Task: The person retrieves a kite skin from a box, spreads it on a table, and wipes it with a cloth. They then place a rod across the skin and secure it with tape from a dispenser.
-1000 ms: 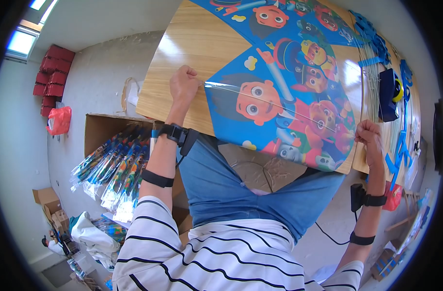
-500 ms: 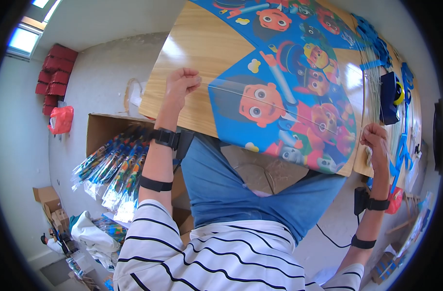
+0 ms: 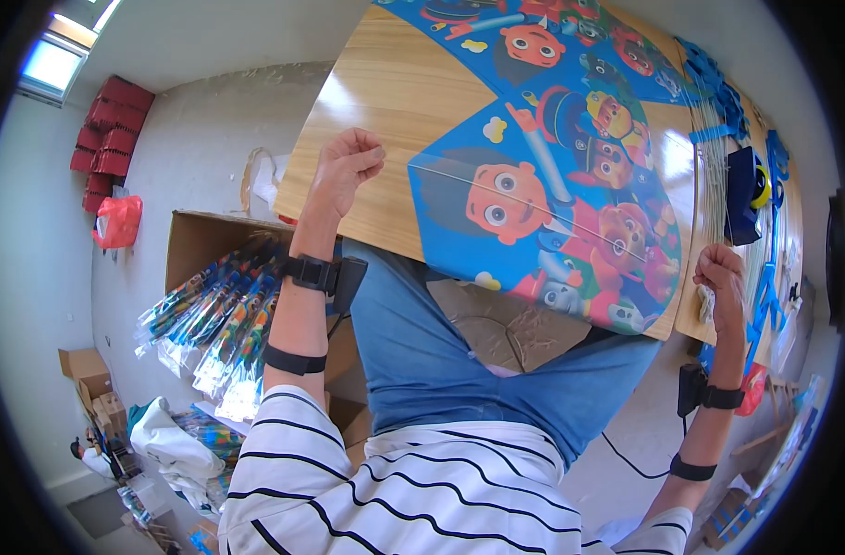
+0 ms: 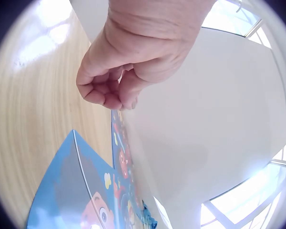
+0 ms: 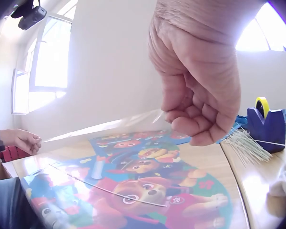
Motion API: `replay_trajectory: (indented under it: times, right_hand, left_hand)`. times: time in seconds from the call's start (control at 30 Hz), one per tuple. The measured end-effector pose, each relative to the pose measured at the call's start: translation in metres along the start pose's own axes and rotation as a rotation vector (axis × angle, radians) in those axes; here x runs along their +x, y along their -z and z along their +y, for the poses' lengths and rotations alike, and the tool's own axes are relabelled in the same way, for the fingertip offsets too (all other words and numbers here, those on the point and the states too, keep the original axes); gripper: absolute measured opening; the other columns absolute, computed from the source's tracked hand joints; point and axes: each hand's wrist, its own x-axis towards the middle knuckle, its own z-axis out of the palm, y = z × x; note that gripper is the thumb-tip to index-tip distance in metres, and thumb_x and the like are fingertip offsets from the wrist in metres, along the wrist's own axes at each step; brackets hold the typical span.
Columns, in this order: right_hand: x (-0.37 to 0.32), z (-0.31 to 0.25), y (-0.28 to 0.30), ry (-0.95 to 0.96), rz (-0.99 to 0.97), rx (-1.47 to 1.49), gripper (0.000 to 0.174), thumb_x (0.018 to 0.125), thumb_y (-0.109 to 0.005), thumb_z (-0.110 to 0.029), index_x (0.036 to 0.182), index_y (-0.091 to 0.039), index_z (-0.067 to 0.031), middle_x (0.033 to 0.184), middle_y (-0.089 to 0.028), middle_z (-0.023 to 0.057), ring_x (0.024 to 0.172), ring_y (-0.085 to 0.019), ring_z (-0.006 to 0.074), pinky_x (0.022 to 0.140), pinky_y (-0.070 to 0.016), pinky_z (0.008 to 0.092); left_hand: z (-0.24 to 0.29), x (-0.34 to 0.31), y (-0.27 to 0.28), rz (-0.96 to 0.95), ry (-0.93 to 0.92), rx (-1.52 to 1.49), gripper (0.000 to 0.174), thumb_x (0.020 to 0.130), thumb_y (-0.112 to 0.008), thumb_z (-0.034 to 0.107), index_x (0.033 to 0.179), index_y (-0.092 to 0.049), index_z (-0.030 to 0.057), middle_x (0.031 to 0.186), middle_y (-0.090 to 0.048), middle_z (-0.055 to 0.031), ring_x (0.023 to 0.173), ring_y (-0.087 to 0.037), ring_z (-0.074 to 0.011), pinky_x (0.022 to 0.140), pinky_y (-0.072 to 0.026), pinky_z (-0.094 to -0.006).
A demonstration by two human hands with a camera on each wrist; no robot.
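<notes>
A clear strip point(image 5: 109, 125) is held stretched above the kite point(image 3: 552, 222) (laid at the near edge of the tabletop point(image 3: 385, 102)), its ends pinched by the curled left hand point(image 3: 347, 171) and right hand point(image 3: 723, 277). Next, it probably needs lowering flat, without wrinkles.

white shirt point(image 3: 422, 490) with black stripes, lower centre of head view. blue jeans point(image 3: 459, 361) above it. black camera unit point(image 3: 325, 275) strapped at wrist of left hand point(image 3: 347, 166), another below right hand point(image 3: 721, 277). black band point(image 3: 293, 361) on each forearm. thin black cable point(image 3: 626, 453) lower right.
</notes>
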Motion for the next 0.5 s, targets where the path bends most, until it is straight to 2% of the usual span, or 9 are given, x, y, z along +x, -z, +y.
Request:
replay_trajectory:
  times: [0.27, 0.37, 0.5]
  right_hand:
    - [-0.006, -0.012, -0.003, 0.024, 0.011, -0.021, 0.010, 0.085, -0.055, -0.014, 0.080, -0.057, -0.0053, 0.072, -0.054, 0.0015, 0.068, -0.053, 0.0114, 0.067, -0.0438, 0.0248]
    - [-0.009, -0.016, -0.002, 0.028, 0.006, -0.023, 0.010, 0.085, -0.055, -0.014, 0.082, -0.057, -0.0049, 0.073, -0.054, 0.0016, 0.068, -0.053, 0.0116, 0.067, -0.0438, 0.0252]
    - [-0.011, -0.017, 0.000, 0.035, -0.016, -0.032, 0.010, 0.085, -0.055, -0.013, 0.083, -0.058, -0.0044, 0.073, -0.054, 0.0018, 0.069, -0.053, 0.0117, 0.067, -0.0436, 0.0253]
  left_hand:
    - [0.009, -0.002, -0.008, 0.090, 0.013, 0.120, 0.008, 0.092, -0.065, 0.007, 0.096, -0.059, 0.0102, 0.086, -0.060, 0.0015, 0.081, -0.058, -0.0092, 0.075, -0.0481, -0.0234]
    - [0.000, 0.007, -0.001, 0.043, -0.043, 0.064, 0.011, 0.089, -0.067, 0.007, 0.097, -0.060, 0.0094, 0.083, -0.060, 0.0016, 0.077, -0.058, -0.0090, 0.072, -0.0475, -0.0230]
    - [-0.006, 0.014, -0.003, 0.090, -0.050, 0.253, 0.019, 0.084, -0.069, 0.004, 0.101, -0.061, 0.0054, 0.078, -0.062, -0.0004, 0.069, -0.057, -0.0096, 0.065, -0.0472, -0.0233]
